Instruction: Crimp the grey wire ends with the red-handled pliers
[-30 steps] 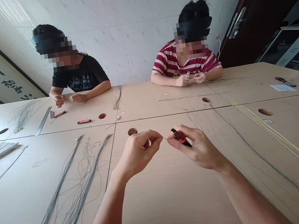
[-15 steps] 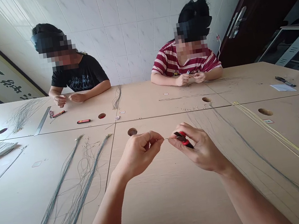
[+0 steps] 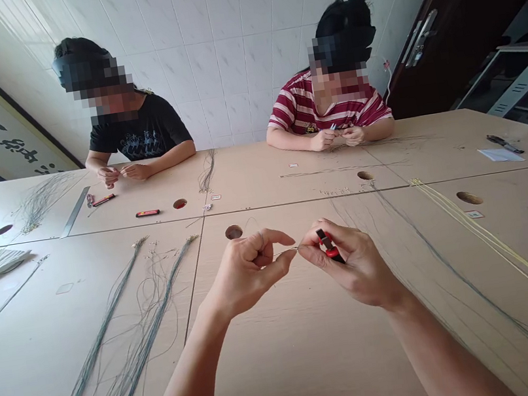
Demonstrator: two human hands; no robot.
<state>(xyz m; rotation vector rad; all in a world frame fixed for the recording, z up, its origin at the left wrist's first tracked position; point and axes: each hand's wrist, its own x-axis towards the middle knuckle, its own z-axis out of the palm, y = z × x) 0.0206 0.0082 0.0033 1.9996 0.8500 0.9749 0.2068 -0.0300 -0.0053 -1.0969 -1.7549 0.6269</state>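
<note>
In the middle of the head view, my left hand (image 3: pixel 247 266) has its thumb and index finger curved together at the tips, around the end of a thin wire (image 3: pixel 296 248). Most of that wire is hidden by the fingers. My right hand (image 3: pixel 353 261) meets it from the other side, thumb and index fingertip pinched at the same spot. A small red-and-black hand tool (image 3: pixel 330 248) lies held within the right fingers; its exact kind is not clear. Both hands are raised over the pale wooden table (image 3: pixel 289 366).
Bundles of grey-green wires (image 3: pixel 112 313) lie to the left, yellow wires (image 3: pixel 500 249) to the right. Round holes (image 3: pixel 233 232) pierce the tabletop. Opposite sit one person in black (image 3: pixel 140 134) and another in a striped shirt (image 3: pixel 300 110), both with hands on the table. A red knife (image 3: pixel 148 213) lies beyond.
My left thumb and index finger have gone from a flat pinch to a rounder one, closer to my right fingertips. The red-and-black tool has turned more upright in my right hand.
</note>
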